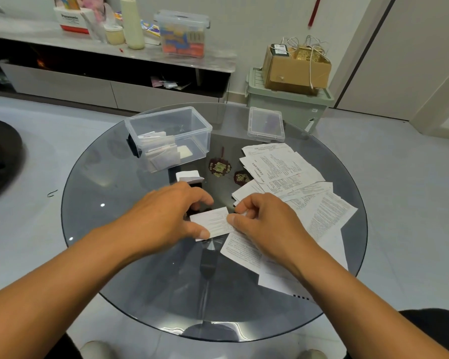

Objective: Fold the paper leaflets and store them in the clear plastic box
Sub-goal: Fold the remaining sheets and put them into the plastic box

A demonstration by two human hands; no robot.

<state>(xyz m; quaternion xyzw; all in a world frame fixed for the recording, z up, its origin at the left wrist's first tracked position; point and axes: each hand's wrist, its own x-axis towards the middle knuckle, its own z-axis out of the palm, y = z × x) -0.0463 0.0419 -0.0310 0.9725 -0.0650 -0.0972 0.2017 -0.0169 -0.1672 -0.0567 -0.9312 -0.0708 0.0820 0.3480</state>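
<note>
Leaflet [213,222]: left hand [163,216] and right hand [265,221] are pinching it, fingers curled, over table [140,268]. Box [169,133] is holding folded leaflets [161,151].

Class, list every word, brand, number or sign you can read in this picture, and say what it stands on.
"Panasonic": on the white and red box on the sideboard.
Unfolded leaflets on the glass table: printed text, too small to read.
Folded leaflet between the hands: print too small.
Dark red ornaments: gold characters, blurred.
</note>
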